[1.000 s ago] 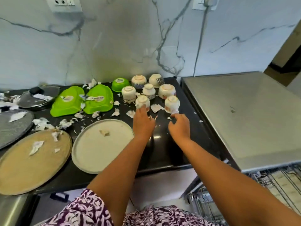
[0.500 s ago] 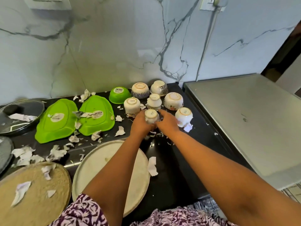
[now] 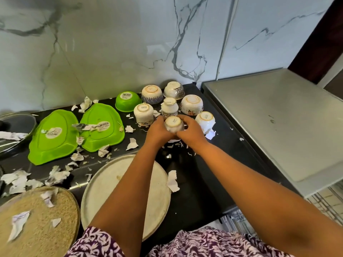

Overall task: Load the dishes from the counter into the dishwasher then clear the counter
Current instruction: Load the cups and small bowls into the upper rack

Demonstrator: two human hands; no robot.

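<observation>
Both hands hold one small white upturned cup [image 3: 173, 122] over the black counter [image 3: 200, 182]. My left hand [image 3: 157, 129] grips its left side and my right hand [image 3: 189, 131] grips its right side. Around it stand several upturned white cups and bowls, among them a white cup [image 3: 143, 114], a floral bowl [image 3: 191, 104] and a tilted cup [image 3: 205, 120]. Left of these lie a small green bowl [image 3: 127, 101] and two green leaf-shaped dishes [image 3: 53, 136] [image 3: 101, 127]. A round cream plate [image 3: 104, 186] sits under my left forearm.
Torn paper scraps [image 3: 55, 175] litter the counter and the woven tan tray [image 3: 37, 225] at the lower left. A glass lid [image 3: 16, 127] lies at the far left. A grey steel appliance top [image 3: 278, 119] fills the right, with a wire rack [image 3: 326, 206] below it.
My right hand came left from the counter and joined my left hand on the small white cup. The camera moved closer and down.
</observation>
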